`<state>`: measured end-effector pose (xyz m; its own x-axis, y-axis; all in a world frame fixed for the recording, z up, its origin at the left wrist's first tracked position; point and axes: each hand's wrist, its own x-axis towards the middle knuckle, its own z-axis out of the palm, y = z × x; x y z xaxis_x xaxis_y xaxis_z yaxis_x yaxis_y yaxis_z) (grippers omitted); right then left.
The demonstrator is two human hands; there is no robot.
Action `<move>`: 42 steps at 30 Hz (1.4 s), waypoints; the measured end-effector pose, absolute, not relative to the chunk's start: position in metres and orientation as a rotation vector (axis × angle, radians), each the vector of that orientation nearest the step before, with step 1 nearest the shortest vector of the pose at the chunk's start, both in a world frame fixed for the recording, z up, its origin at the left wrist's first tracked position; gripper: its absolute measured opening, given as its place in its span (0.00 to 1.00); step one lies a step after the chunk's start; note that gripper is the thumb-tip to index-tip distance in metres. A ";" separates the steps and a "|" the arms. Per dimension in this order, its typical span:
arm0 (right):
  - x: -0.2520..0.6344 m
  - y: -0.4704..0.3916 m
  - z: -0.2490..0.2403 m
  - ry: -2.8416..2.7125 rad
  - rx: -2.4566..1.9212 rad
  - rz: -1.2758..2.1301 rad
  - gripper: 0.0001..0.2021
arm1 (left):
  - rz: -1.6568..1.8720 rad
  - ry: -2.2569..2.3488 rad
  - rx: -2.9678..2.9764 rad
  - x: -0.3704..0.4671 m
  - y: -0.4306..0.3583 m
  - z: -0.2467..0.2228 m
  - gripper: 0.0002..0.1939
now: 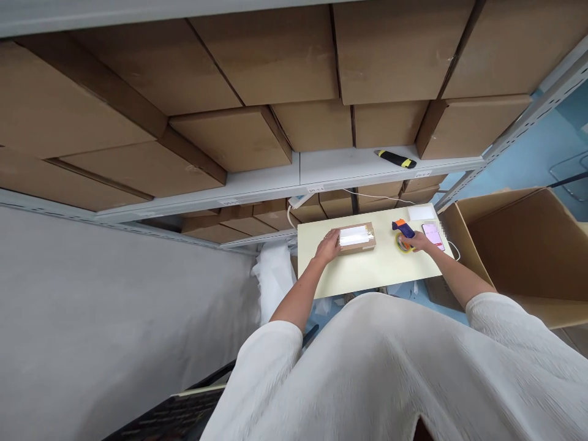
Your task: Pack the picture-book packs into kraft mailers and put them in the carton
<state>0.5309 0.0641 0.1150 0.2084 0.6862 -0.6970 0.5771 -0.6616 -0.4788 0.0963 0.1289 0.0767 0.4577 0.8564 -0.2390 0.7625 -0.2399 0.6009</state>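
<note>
A small cardboard box (359, 248) lies on a pale yellow table, its top covered by a white label (354, 235) under shiny tape. Around the box's left end, my left hand (327, 247) is closed, fingers over the upper edge. To the right, my right hand (417, 241) grips a tape dispenser (405, 229) with a dark blue and orange body and a yellowish roll of tape. The dispenser is apart from the box. Just right of that hand, a phone (433, 236) with a lit pinkish screen lies on the table.
The table (335, 283) stands before a metal shelf (331, 166) stacked with cardboard boxes (386, 49). On the shelf lies a black and yellow utility knife (395, 159). A big open carton (542, 245) stands at right. White wrapping material (275, 275) hangs left of the table.
</note>
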 end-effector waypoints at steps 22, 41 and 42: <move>0.511 0.038 0.076 -1.716 -2.792 0.841 0.25 | 0.133 1.373 2.046 0.094 0.127 0.074 0.39; 0.491 0.036 0.076 -1.824 -2.752 0.533 0.25 | 0.212 1.368 2.110 0.094 0.116 0.062 0.35; 0.485 0.038 0.078 -1.837 -2.713 0.497 0.24 | 0.226 1.363 2.115 0.094 0.116 0.061 0.35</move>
